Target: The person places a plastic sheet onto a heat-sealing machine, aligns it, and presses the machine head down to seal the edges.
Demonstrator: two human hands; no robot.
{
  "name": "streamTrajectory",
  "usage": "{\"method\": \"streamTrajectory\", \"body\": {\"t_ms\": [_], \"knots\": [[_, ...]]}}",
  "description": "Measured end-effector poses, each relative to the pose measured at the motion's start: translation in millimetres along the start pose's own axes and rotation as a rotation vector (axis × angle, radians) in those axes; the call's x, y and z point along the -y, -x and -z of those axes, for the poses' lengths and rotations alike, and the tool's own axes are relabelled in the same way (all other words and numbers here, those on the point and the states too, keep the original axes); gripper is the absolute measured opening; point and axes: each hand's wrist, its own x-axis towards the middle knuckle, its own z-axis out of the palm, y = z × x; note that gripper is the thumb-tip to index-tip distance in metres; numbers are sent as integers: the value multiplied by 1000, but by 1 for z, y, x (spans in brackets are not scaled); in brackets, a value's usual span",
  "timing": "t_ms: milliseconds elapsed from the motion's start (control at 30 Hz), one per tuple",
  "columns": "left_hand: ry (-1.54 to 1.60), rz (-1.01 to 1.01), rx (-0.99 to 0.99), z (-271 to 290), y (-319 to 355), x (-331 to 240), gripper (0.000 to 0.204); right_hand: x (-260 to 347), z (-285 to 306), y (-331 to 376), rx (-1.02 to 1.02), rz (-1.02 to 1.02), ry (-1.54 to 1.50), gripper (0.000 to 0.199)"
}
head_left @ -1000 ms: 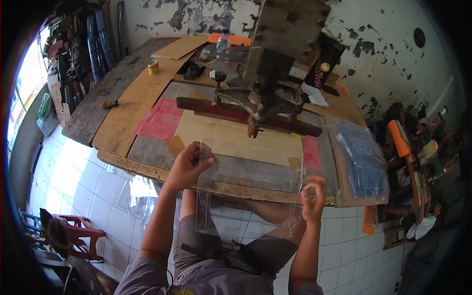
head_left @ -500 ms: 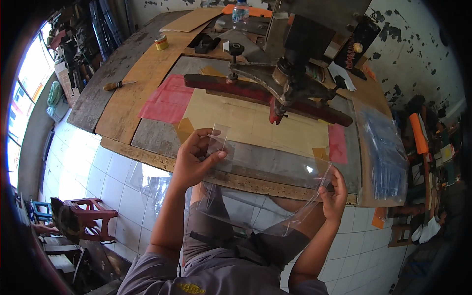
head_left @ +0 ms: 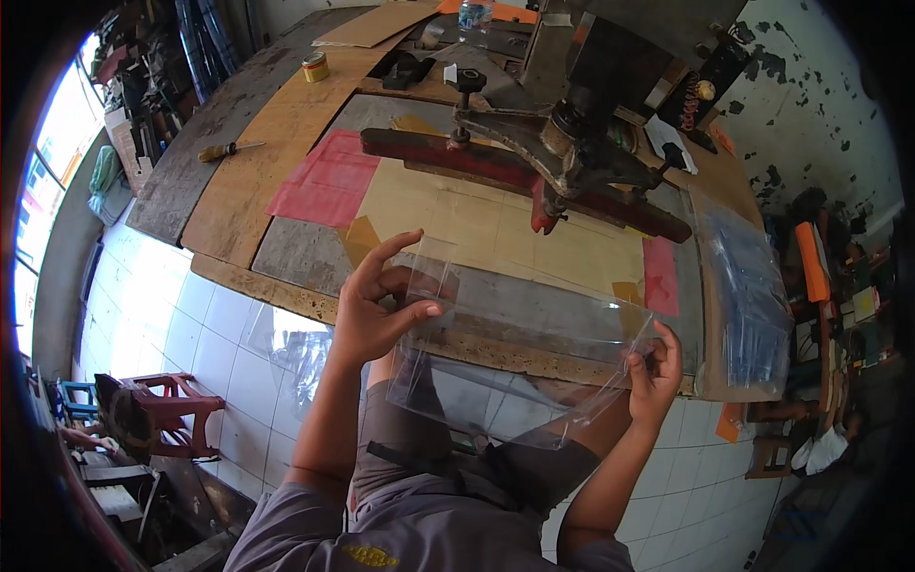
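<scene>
A clear plastic sheet (head_left: 505,405) with folded edges hangs between my two hands, over my lap and the table's front edge. At its left end, my left hand (head_left: 374,303) pinches it between thumb and curled fingers, with the index finger stretched out. My right hand (head_left: 654,372) grips the right end with bent fingers. Just beyond the sheet, a pale yellow board (head_left: 457,212) lies on the grey metal bed (head_left: 295,250), with pink patches (head_left: 329,172) at its ends and brown tape at the corners. Above it stands a press head with a dark red bar (head_left: 496,173).
A stack of clear plastic pieces (head_left: 748,305) lies at the table's right. On the left are a screwdriver (head_left: 229,151) and a small yellow jar (head_left: 315,67). Cardboard (head_left: 376,26) and a bottle (head_left: 474,14) are at the back. A red stool (head_left: 176,415) stands on the floor.
Both hands have shifted slightly, the right one outward and down, still holding the plastic sheet. My left index finger has stretched out further. The view has tilted a little.
</scene>
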Motion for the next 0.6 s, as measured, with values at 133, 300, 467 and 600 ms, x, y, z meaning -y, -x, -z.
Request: {"method": "streamTrajectory", "body": {"t_ms": [133, 300, 467, 600], "knots": [[175, -79, -88, -16, 8, -20, 88, 7, 7, 6, -138, 106, -30, 63], [244, -255, -91, -26, 15, -68, 80, 41, 26, 11, -275, 256, -103, 66], [244, -347, -95, -27, 23, -98, 72, 62, 42, 20, -293, 262, -121, 61], [209, -416, -98, -25, 30, -105, 65, 71, 36, 23, -304, 291, -126, 55]]}}
